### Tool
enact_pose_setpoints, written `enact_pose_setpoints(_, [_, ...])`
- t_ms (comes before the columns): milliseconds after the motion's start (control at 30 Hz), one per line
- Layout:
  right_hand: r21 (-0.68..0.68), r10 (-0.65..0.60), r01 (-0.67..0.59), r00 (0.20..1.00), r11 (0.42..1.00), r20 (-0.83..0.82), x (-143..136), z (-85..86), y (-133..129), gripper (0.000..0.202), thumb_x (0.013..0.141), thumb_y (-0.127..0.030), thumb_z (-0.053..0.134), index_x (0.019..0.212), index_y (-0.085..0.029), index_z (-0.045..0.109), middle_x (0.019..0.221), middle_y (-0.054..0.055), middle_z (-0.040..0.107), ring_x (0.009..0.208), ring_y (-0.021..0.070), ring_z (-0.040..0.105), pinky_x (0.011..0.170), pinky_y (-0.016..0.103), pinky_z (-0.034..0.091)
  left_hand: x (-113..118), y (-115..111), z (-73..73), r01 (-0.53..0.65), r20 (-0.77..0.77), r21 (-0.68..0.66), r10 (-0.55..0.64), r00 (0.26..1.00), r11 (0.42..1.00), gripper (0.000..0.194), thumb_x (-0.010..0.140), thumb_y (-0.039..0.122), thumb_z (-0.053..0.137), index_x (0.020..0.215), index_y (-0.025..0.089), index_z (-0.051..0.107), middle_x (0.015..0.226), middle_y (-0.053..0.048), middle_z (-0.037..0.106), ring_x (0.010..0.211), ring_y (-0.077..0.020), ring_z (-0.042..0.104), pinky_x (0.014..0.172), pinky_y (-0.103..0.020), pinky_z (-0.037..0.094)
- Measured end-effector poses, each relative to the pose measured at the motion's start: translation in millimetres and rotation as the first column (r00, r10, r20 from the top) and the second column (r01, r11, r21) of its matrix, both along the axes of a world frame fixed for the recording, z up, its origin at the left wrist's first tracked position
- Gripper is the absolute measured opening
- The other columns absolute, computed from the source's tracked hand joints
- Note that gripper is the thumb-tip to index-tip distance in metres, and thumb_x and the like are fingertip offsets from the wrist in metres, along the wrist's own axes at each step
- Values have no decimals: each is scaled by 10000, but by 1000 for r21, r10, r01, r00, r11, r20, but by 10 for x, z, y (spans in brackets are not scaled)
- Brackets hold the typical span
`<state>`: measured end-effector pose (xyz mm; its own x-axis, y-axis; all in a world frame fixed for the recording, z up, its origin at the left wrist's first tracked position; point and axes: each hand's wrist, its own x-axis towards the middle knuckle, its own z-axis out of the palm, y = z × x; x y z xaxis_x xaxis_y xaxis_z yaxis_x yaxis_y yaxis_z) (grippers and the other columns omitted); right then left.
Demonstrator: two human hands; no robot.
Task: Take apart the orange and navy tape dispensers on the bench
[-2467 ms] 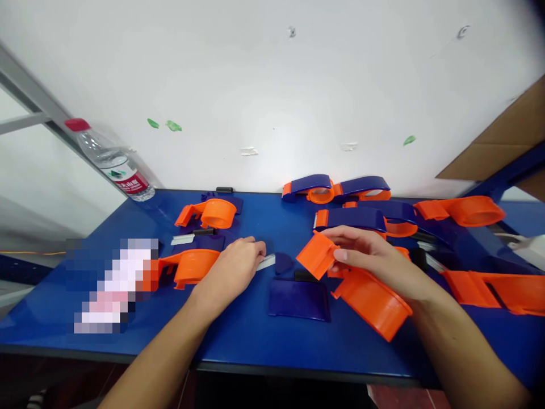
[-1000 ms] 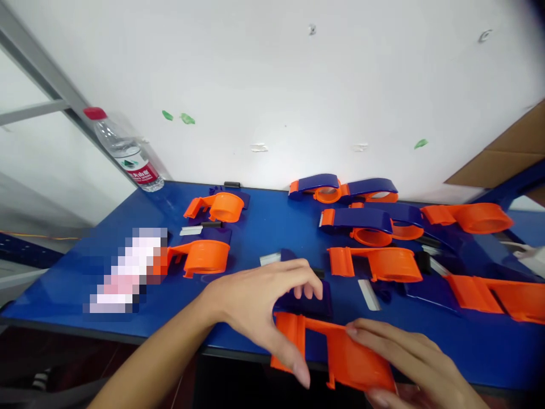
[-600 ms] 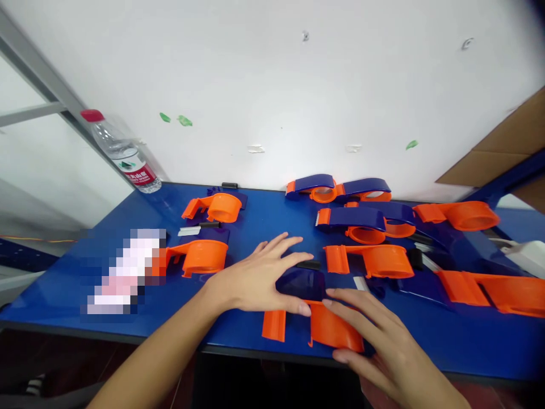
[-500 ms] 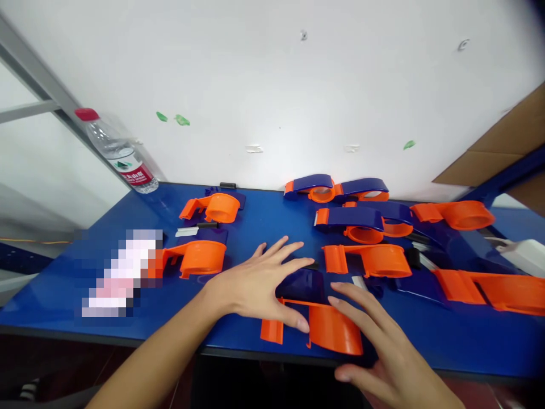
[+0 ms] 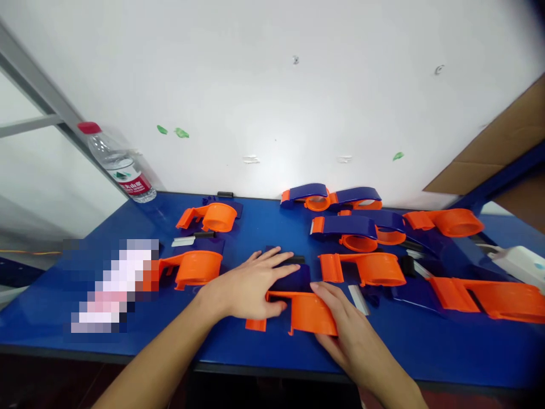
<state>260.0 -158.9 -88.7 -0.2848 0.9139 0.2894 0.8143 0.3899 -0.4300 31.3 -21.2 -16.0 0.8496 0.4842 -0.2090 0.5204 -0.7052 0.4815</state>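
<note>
An orange tape dispenser frame [image 5: 313, 313] lies near the table's front edge, a dark blue cover [image 5: 293, 278] just behind it. My left hand [image 5: 251, 285] is spread over the frame's left part, fingers stretched toward the cover and a small black piece [image 5: 293, 259]; whether it presses on them is unclear. With fingers at the back and thumb at the front, my right hand [image 5: 351, 329] grips the frame's round right end. Beside that hand lie a silvery metal strip [image 5: 358, 299] and another orange frame [image 5: 383, 269].
Blue-and-orange tape dispensers [image 5: 344, 228] stand at the back right. More orange frames [image 5: 200, 267] lie left and right. A water bottle [image 5: 123, 170] leans at the back left corner. A white device [image 5: 522, 266] sits far right on the blue table [image 5: 170, 335].
My right hand has moved left and closed on the end of the orange frame. The left hand has shifted slightly left, fingers still spread. The view has tilted up a little.
</note>
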Motion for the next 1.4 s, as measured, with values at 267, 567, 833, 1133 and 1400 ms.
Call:
enact_pose_setpoints(267, [-77, -6, 13, 996, 997, 85, -111, 193, 314, 741, 904, -92, 528, 1557, -255, 216, 1355, 167, 574, 1121, 302, 687, 849, 459, 638, -43, 147, 35, -91, 8, -13, 91, 996, 996, 757, 823, 171, 604, 1543, 318, 421, 1686, -20, 253, 1581, -288, 126, 1249, -513, 281])
enact_pose_setpoints(567, [-104, -93, 111, 982, 988, 166, -113, 277, 535, 675, 905, -118, 613, 1519, -196, 343, 1237, 168, 618, 1002, 321, 703, 769, 483, 640, -83, 193, -62, -201, 62, 64, 197, 978, 977, 686, 905, 333, 620, 1552, 290, 397, 1683, -42, 276, 1573, -316, 169, 1247, -527, 280])
enact_pose_setpoints(833, [-110, -176, 194, 973, 975, 151, -174, 289, 724, 657, 935, -155, 615, 1536, -201, 353, 1210, 161, 617, 959, 314, 695, 815, 506, 614, -33, 99, -26, -217, 122, 146, 200, 972, 965, 713, 901, 226, 538, 1574, 305, 316, 1680, -37, 279, 1564, -304, 208, 1238, -598, 251])
enact_pose_setpoints(1133, [-113, -183, 187, 982, 976, 49, -160, 370, 678, 812, 957, -277, 624, 1615, -268, 149, 1460, 179, 503, 1081, 304, 685, 807, 478, 634, 51, 96, -133, -180, 154, 248, 145, 977, 952, 715, 981, 501, 558, 1598, 350, 230, 1651, -88, 342, 1519, -344, 294, 1200, -685, 200])
enact_pose_setpoints(1400, [151, -104, 138, 971, 979, -214, 302, 585, 439, 411, 983, -184, 524, 1388, -257, 527, 1286, 109, 610, 759, 139, 695, 689, 310, 647, 76, 243, -236, -232, 208, 295, 175, 962, 927, 719, 993, 524, 520, 1610, 346, 197, 1581, -101, 455, 1438, -310, 410, 1192, -599, 257])
